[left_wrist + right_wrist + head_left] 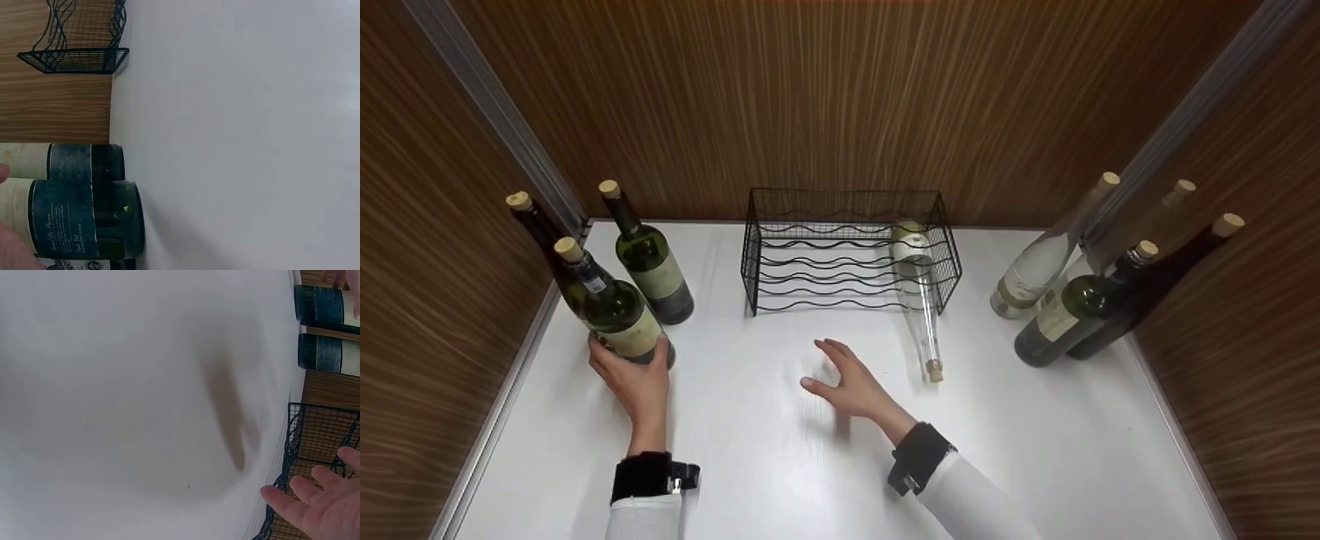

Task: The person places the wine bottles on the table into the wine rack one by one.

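Observation:
My left hand [637, 386] grips a corked green wine bottle [619, 309] low on its body, thumb on one side and fingers on the other. The left wrist view shows this bottle's dark lower label [63, 218] close up. Just behind stands a second green bottle [656, 274], and a dark bottle [538, 232] is partly hidden at the left. Over the white table, my right hand [851, 386] hovers with its fingers spread and holds nothing. Beyond it is a black wire wine rack [825, 279], where a clear corked bottle [919, 300] lies at the right end, neck toward me.
On the right stand a clear bottle [1031, 270], a green bottle [1065, 319], a dark bottle [1166, 281] and another clear bottle [1159, 217], partly hidden. Wood-grain panels [840, 97] enclose the white table [765, 465] at the back and both sides.

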A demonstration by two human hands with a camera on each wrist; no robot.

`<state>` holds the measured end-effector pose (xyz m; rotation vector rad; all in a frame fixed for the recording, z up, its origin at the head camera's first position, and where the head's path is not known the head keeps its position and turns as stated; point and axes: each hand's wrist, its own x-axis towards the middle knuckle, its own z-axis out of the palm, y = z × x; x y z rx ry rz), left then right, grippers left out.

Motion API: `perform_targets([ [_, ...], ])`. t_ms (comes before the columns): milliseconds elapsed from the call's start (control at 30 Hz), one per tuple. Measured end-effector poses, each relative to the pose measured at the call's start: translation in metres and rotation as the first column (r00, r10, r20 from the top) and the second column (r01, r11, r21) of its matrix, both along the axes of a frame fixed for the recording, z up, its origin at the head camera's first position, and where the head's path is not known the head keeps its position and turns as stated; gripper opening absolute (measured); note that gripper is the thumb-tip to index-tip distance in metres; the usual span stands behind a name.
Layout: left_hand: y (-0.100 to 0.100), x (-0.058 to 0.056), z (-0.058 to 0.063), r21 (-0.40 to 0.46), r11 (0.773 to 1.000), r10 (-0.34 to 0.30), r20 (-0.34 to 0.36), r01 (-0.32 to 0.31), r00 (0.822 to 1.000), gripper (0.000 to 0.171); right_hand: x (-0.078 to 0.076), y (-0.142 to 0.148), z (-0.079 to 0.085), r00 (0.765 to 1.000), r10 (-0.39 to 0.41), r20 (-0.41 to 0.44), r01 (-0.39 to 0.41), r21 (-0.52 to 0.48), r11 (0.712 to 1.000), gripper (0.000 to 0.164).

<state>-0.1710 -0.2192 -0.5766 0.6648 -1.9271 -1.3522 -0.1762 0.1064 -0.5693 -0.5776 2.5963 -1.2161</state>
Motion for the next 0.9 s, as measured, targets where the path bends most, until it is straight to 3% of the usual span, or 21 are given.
perform_targets([
  [433, -0.011, -0.016, -0.003, 0.051, 0.999, -0.010, -0.044, 0.013, 0.999, 0.100, -0.003, -0.018, 0.005, 0.993, 0.067, 0.095, -0.064, -0.044, 0.997, 0.077],
  [900, -0.018, -0.014, -0.002, 0.060, 0.996, -0.067, -0.001, 0.067, 0.998, 0.098, -0.005, -0.015, 0.000, 0.993, 0.067, 0.095, -0.065, -0.028, 0.998, 0.076],
])
